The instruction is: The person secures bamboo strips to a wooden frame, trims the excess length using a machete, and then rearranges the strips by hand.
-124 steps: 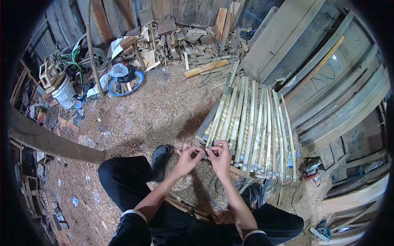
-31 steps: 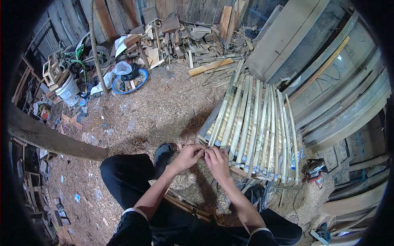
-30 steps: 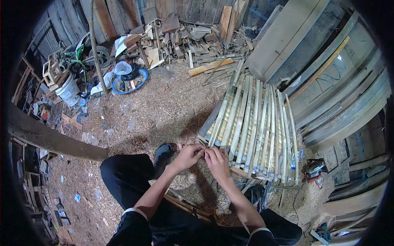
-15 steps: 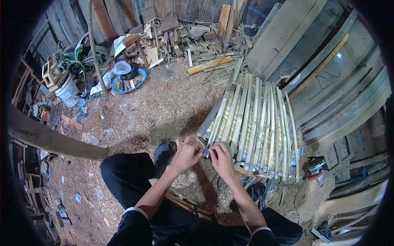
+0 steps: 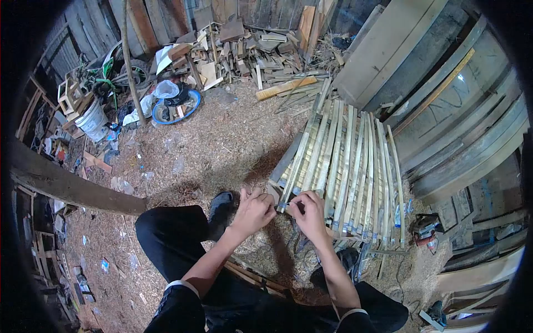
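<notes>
A panel of long bamboo slats (image 5: 344, 161) lies tilted in front of me, its near ends resting on a wooden crossbar (image 5: 338, 232). My left hand (image 5: 252, 211) and my right hand (image 5: 310, 213) meet at the near end of a slat on the panel's left side (image 5: 284, 202). Both hands pinch there, fingers closed; what lies between the fingertips is too small to make out. My legs in black trousers (image 5: 166, 244) are bent below, one dark shoe (image 5: 221, 204) beside the left hand.
Sawdust and shavings cover the ground (image 5: 222, 150). A heap of wood offcuts (image 5: 244, 50) lies far back. A blue ring (image 5: 176, 108) and a white bucket (image 5: 91, 119) stand at left. Large boards (image 5: 455, 122) lean at right. A power tool (image 5: 425, 227) lies right of the panel.
Over the last second my hands have drawn slightly apart at the slat end, the right hand shifting right and down. The camera view has tilted a little.
</notes>
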A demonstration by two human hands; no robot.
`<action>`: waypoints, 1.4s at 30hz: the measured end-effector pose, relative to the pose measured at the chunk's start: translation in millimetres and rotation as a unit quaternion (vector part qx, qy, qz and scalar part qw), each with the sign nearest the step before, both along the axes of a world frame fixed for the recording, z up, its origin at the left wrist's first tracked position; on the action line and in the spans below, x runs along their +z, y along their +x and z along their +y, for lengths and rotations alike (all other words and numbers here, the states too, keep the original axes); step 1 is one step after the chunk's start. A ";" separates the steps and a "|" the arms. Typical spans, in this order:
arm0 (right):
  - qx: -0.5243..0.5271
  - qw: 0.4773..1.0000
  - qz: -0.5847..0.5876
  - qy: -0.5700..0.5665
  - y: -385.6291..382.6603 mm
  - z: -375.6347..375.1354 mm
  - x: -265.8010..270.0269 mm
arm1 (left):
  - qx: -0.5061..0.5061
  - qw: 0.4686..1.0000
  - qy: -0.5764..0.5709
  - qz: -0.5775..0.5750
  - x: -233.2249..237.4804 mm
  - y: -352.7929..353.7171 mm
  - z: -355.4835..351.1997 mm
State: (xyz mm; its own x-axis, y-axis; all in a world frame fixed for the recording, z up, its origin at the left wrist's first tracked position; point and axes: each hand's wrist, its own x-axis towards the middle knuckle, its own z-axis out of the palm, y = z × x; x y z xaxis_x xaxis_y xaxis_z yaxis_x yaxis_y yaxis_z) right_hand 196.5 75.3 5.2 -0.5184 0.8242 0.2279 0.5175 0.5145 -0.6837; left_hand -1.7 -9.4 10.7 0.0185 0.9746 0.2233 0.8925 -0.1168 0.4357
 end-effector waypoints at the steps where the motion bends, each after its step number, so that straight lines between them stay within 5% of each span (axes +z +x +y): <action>1: 0.003 1.000 0.011 -0.014 0.9 1.5 2.0 | -0.007 1.000 0.009 0.015 1.8 1.4 -0.4; 11: -0.022 0.999 -0.020 0.040 -5.0 0.6 -1.6 | 0.002 0.996 0.050 0.070 -11.0 13.5 0.9; 13: -0.029 0.999 -0.015 0.036 -5.3 -1.4 -4.4 | 0.017 0.999 -0.022 0.015 -10.7 14.3 1.9; 17: -0.032 0.999 -0.003 0.041 -3.7 -3.1 -6.5 | 0.038 0.999 0.008 -0.017 -12.2 18.9 3.3; 19: -0.027 0.998 0.006 0.051 -3.8 -1.1 -8.4 | 0.055 0.992 -0.094 -0.062 -4.4 18.8 5.0; 42: -0.036 0.996 0.037 0.071 -4.2 -1.2 -11.8 | 0.078 0.994 -0.045 -0.067 -8.3 20.0 1.6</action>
